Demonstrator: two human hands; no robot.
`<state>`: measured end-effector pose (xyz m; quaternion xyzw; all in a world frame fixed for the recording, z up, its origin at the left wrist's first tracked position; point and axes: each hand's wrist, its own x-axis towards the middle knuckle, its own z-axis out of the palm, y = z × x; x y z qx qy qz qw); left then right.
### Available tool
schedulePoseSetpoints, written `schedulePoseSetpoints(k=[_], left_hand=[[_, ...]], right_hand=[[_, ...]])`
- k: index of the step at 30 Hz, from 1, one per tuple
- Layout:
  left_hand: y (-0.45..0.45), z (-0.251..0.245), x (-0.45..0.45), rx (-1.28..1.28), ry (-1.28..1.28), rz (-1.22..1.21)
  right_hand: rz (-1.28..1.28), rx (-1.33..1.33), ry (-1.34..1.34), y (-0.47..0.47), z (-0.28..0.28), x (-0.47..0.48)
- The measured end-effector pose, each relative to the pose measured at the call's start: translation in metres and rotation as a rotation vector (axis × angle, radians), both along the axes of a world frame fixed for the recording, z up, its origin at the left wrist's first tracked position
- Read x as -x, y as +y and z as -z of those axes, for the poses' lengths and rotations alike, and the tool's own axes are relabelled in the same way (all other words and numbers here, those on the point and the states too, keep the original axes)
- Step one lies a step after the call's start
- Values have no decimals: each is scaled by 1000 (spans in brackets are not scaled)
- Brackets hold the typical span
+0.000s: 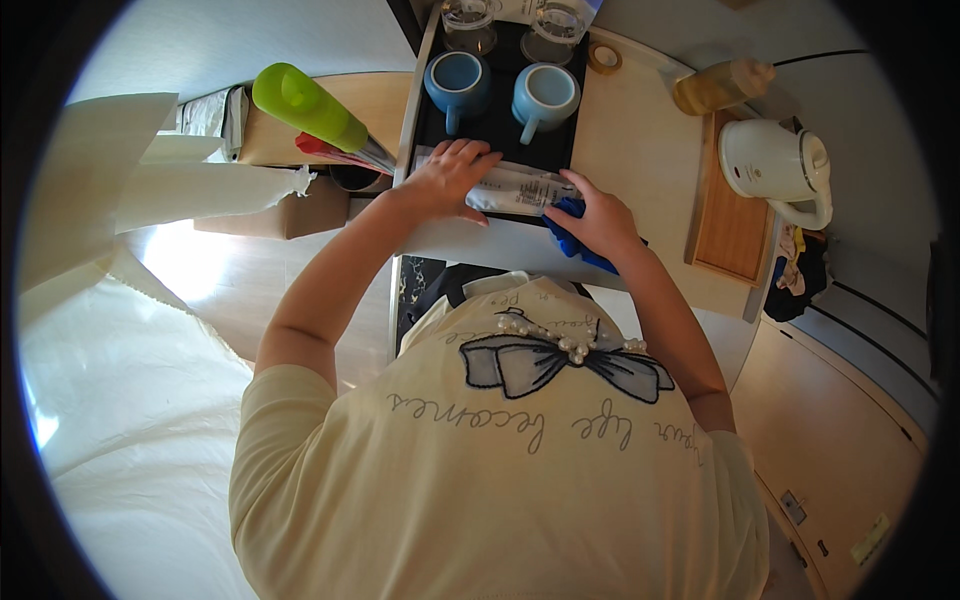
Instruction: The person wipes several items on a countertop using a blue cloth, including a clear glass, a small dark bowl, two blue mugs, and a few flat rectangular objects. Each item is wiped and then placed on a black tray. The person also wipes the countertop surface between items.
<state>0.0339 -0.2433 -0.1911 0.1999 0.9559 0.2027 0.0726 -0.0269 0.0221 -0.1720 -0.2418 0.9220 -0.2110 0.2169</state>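
Clear plastic packets (514, 189) with printed writing lie along the near end of a black tray (499, 120). My left hand (448, 178) rests over their left end, fingers spread. At their right end is my right hand (598, 217), thumb and forefinger at the packet's edge and a blue cloth (568, 234) bunched beneath the palm. Whether the fingers pinch the packet is unclear. Beyond my hands, a dark blue mug (457, 84) and a light blue mug (546, 97) stand on the tray, handles towards me. Two clear glass vessels (469, 26) stand behind them.
Right of the tray are a tape roll (604, 58), a bottle of amber liquid (716, 86) and a white electric kettle (772, 169) by a wooden tray (731, 225). A lime-green object (307, 105) sticks up at the left. White bedding (142, 420) lies lower left.
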Motion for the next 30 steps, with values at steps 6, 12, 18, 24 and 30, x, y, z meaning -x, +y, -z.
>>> schedulePoseSetpoints(k=[6, 12, 18, 24, 30], left_hand=[[-1, -3, 5, -8, -68, 15], [-9, -4, 7, -112, -82, 26], [-12, -2, 5, -82, 16, 43], [-11, 1, 4, -112, 72, 39], [-14, -1, 9, -115, 19, 48]], right_hand=[[-27, -8, -15, 0, 4, 2], [36, 24, 22, 0, 10, -2], [69, 71, 16, 0, 8, -5], [51, 40, -8, 0, 6, -2], [61, 77, 68, 2, 9, -4]])
